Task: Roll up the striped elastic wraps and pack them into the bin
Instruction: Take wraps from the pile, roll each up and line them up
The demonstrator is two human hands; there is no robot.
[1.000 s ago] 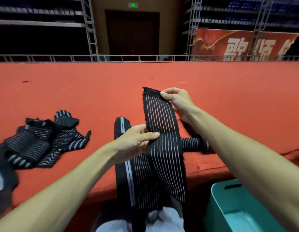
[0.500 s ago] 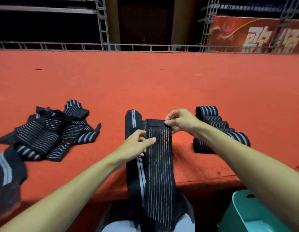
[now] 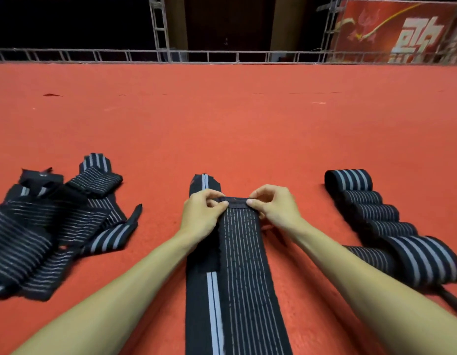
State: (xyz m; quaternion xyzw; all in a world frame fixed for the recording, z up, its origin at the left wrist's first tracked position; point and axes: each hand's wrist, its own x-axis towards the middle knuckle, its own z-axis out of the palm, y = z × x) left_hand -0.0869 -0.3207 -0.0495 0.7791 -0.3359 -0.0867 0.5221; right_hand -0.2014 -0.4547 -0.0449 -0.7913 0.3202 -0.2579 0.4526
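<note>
Your fingers (image 3: 217, 204) are clenched in a pinch on both sides. The left hand (image 3: 201, 213) holds the left corner of the far end of the thin-striped wrap (image 3: 244, 252), and the right hand (image 3: 273, 208) holds the right corner. Thumbs and forefingers curl over its dark hem. Whether a first turn is already tucked in there, I cannot tell.

The coming move turns on the wrap's long axis. It runs from your fingers straight back toward you, flat on the red carpeted stage (image 3: 247, 129), and goes out of view at the near edge. All the unrolled length lies on your side of the fingers, and neither hand is nearer to it, so the roll should travel toward you with both hands level.

Partly under this wrap on its left lies a wide-striped wrap (image 3: 213, 303) on the same axis, its tip showing just beyond your fingers. Take care, I judge, not to catch it in the roll.

Well to the left of the thin-striped wrap lies a heap of loose wraps (image 3: 50, 226). To its right stands a row of rolled wraps (image 3: 376, 216). The bin is not in view.
</note>
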